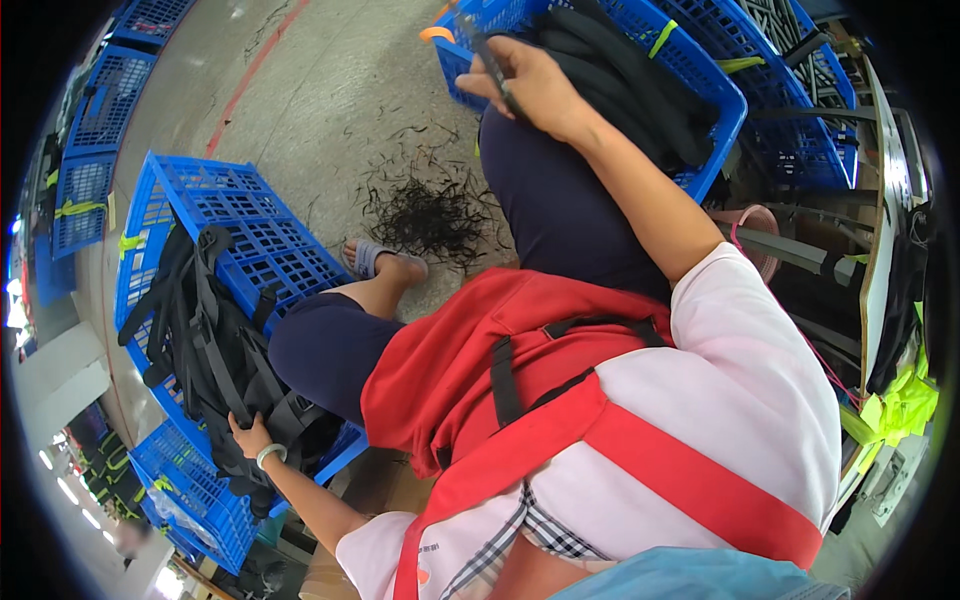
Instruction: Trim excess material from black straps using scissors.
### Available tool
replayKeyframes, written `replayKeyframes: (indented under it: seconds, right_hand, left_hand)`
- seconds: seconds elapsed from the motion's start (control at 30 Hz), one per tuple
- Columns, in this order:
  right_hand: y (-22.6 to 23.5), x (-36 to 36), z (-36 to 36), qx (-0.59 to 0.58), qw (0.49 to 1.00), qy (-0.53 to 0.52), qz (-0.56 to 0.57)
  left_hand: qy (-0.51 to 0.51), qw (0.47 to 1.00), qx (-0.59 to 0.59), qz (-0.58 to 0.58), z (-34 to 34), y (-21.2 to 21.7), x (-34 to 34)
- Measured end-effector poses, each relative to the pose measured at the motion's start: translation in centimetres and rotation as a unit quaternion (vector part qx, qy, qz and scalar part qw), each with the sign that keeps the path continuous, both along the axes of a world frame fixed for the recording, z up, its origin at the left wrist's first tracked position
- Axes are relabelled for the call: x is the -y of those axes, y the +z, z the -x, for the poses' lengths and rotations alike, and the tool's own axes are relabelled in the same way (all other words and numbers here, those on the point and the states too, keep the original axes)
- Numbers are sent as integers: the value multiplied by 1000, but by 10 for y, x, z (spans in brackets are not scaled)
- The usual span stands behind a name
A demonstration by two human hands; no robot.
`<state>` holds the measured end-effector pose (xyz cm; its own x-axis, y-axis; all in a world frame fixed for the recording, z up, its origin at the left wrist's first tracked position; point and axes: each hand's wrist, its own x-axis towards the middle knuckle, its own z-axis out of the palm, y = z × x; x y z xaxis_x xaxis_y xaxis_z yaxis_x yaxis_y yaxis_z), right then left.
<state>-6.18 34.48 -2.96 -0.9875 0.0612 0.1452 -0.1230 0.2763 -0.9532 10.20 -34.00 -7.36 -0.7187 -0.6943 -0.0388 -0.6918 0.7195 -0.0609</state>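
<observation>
- A grey concrete floor [330, 90] with a red painted line runs under the seated person; a heap of black thread clippings [425, 215] lies just beyond a sandalled foot [375, 260].
- A blue plastic crate [250, 235] stands at the person's left, holding a pile of black strapped bags [215, 350].
- The left hand [250, 437] reaches down and out to the side, arm nearly straight, fingers closed on the near edge of the black strapped bags; a pale band circles the wrist.
- A second blue crate [700, 75], ahead on the right, holds more dark fabric [630, 80].
- The right hand [530, 85] is stretched forward at that crate's near rim, fingers curled around a thin dark tool [487, 55].
- A red bag [470, 360] with black straps rests on the lap.
</observation>
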Motion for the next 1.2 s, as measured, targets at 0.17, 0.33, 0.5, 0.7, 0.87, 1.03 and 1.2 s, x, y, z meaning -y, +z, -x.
replayKeyframes:
  seconds: [0.17, 0.33, 0.5, 0.7, 0.87, 1.03, 1.2]
  right_hand:
    - [-58, -90, 13, 4, 970, -118, -213]
    - [-176, -210, -4, 133, 894, -215, -370]
    - [-228, -289, -22, 222, 818, -263, -460]
    - [-263, -308, -70, 217, 852, -251, -404]
    - [-233, -259, -53, 142, 936, -280, -160]
    - [-96, -158, -16, 149, 950, -130, 243]
    - [38, -36, -12, 73, 986, 54, 142]
  left_hand:
    - [-8, 986, -149, -69, -7, 37, 5]
    - [-35, 925, -329, -189, 2, 107, -41]
    - [36, 700, -426, -573, 20, 206, -140]
    - [-174, 571, -390, -701, 85, 197, -289]
    - [-131, 486, -334, -797, 124, 140, -337]
    - [-91, 416, -309, -851, 131, 120, -372]
    - [-24, 205, -361, -909, 158, 123, -404]
